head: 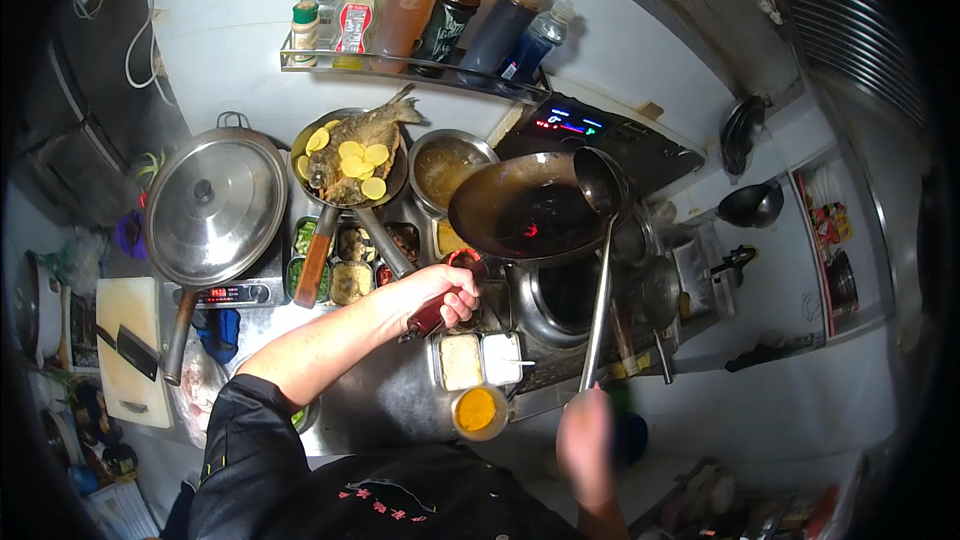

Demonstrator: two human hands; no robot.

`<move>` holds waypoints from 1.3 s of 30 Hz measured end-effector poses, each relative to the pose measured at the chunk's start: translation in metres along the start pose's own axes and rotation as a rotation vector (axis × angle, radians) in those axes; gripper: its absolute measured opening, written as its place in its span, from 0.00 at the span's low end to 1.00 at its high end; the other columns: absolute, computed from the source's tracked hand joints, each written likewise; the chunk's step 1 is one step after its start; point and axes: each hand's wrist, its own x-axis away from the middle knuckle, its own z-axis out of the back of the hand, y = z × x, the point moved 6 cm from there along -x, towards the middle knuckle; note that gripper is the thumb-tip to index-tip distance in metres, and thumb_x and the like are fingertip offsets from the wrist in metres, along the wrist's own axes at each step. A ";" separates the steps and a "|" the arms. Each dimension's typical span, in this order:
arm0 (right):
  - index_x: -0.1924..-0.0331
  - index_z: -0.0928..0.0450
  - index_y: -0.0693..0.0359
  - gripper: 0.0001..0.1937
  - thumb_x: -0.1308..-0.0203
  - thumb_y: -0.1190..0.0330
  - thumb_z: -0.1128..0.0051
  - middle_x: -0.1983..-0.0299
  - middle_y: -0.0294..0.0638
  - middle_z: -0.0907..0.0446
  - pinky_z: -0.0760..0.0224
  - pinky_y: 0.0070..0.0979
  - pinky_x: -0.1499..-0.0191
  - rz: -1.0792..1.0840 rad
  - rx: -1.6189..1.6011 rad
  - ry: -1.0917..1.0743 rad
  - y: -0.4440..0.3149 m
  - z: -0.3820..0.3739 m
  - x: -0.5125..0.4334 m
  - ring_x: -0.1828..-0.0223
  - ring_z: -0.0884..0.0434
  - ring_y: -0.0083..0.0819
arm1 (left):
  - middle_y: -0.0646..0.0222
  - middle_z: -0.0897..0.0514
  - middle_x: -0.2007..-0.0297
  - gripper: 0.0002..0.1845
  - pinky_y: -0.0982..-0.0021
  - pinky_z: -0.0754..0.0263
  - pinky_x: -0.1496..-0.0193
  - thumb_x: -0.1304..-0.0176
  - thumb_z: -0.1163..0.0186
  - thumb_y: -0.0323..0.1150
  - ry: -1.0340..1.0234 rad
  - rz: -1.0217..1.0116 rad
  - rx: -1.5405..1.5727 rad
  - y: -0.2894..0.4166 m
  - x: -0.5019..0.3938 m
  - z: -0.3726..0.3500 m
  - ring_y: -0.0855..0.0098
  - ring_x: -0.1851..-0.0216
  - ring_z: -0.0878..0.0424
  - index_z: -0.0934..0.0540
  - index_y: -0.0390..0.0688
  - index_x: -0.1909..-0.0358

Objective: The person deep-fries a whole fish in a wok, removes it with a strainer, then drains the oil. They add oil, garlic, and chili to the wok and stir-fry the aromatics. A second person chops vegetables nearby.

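My left hand (450, 296) grips the dark red handle (426, 317) of a wok (517, 202). The wok is held tilted above the counter, its dark inside shiny with a small red reflection. My right hand (589, 439), blurred, is closed around the long metal shaft of a ladle (600, 180). The ladle's bowl is over the wok's right rim. Left of the wok, a whole browned fish (356, 146) topped with yellow round slices (352, 157) lies across a pan (304, 139). Between the pan and the wok stands a metal bowl (450, 165) of brownish liquid.
A lidded pan (217, 202) sits on a portable cooker (251, 294) at left. Below the fish are several ingredient tins (351, 283). Nearer me stand two white-filled containers (480, 360) and a tub of orange-yellow contents (476, 411). A cleaver (136, 351) lies on a cutting board (127, 300).
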 end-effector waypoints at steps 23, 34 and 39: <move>0.30 0.35 0.71 0.30 0.33 0.71 0.39 0.59 0.58 0.15 0.20 0.34 0.56 0.214 0.312 0.009 -0.062 0.000 -0.001 0.59 0.11 0.48 | 0.78 0.30 0.78 0.03 0.82 0.36 0.88 0.36 0.46 0.26 -0.269 -0.026 0.220 -0.004 0.008 0.006 0.85 0.84 0.34 0.28 0.40 0.61; 0.31 0.33 0.70 0.28 0.34 0.71 0.40 0.69 0.58 0.17 0.21 0.35 0.64 0.167 0.287 -0.048 -0.042 0.012 0.004 0.68 0.13 0.53 | 0.78 0.32 0.79 0.05 0.83 0.37 0.90 0.36 0.46 0.26 -0.309 -0.026 0.308 -0.027 -0.008 0.003 0.86 0.87 0.37 0.27 0.39 0.60; 0.31 0.33 0.70 0.29 0.34 0.70 0.40 0.67 0.62 0.17 0.21 0.44 0.63 0.306 0.261 -0.040 -0.031 0.023 0.003 0.63 0.15 0.62 | 0.77 0.32 0.79 0.06 0.82 0.37 0.90 0.35 0.46 0.26 -0.294 -0.079 0.254 -0.037 -0.023 0.000 0.85 0.87 0.37 0.26 0.37 0.59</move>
